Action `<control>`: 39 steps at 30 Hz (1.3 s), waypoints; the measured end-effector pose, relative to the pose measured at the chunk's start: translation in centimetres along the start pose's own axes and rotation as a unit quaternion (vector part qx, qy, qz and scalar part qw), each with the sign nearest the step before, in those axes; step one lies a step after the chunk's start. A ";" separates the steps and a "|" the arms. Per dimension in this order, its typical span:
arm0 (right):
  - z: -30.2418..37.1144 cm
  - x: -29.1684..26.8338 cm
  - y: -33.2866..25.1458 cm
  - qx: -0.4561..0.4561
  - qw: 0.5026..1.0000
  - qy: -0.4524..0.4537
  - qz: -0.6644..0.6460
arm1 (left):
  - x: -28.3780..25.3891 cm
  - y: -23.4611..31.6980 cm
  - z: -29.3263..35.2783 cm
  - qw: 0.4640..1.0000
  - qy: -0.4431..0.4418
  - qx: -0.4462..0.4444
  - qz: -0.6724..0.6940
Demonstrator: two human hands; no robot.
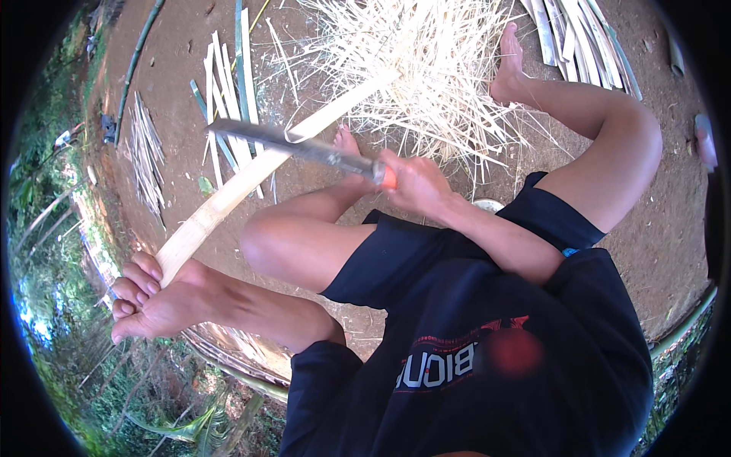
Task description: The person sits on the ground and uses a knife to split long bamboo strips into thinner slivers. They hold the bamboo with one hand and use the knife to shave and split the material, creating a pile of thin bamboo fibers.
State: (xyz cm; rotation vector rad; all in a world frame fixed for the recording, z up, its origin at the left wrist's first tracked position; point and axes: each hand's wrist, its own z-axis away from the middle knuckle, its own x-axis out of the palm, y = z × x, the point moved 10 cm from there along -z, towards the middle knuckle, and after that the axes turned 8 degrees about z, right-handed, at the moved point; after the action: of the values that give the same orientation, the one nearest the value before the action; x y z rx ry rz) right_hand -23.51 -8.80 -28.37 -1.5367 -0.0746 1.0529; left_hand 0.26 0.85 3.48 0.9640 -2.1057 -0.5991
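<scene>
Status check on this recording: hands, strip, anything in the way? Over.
Left hand holding pale strip by near end. Right hand gripping knife, blade crossing strip in view. Strip's far end at shavings pile; bare left foot close by.

Dark short-sleeved shirt [487, 411], white and red print [435, 369], dark shorts [381, 259], bare feet [510, 65]

Knife [324, 154] across strip [221, 202]; beyond, shavings heap [442, 84] left of slats [595, 42].
</scene>
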 end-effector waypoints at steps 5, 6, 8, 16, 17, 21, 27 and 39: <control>-0.3 1.7 6.5 0.118 0.991 -0.060 0.027 | 0.1 0.2 0.5 1.000 0.004 0.012 -0.015; -0.3 1.6 5.4 0.100 0.993 -0.063 0.026 | 0.1 0.3 0.6 1.000 0.006 0.018 -0.023; -0.6 1.3 2.0 0.061 0.996 -0.067 0.024 | 0.5 0.2 0.4 0.999 0.006 0.026 -0.030; -2.1 4.0 16.5 0.255 0.955 -0.137 0.069 | 0.1 -1.2 -1.2 1.000 -0.003 0.008 -0.017; -2.1 4.2 15.3 0.252 0.957 -0.136 0.045 | -0.2 -1.3 -1.6 1.000 -0.014 0.004 -0.012; -2.6 5.0 12.7 0.186 0.968 -0.154 0.067 | -0.6 -2.2 -2.3 0.999 -0.014 0.008 -0.030; -2.8 4.9 30.1 0.303 0.934 -0.112 0.155 | -0.5 -5.0 -4.7 0.999 -0.021 -0.049 -0.002; -5.0 1.2 1.9 0.140 0.970 -0.190 -0.059 | 1.4 -3.6 -3.1 0.983 -0.136 -0.075 0.095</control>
State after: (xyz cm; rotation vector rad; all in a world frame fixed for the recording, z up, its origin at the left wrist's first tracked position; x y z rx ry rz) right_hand -20.59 -12.43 -31.24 -1.0509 -0.2677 1.1965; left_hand 3.65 -2.80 3.60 0.6148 -2.3200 -0.8140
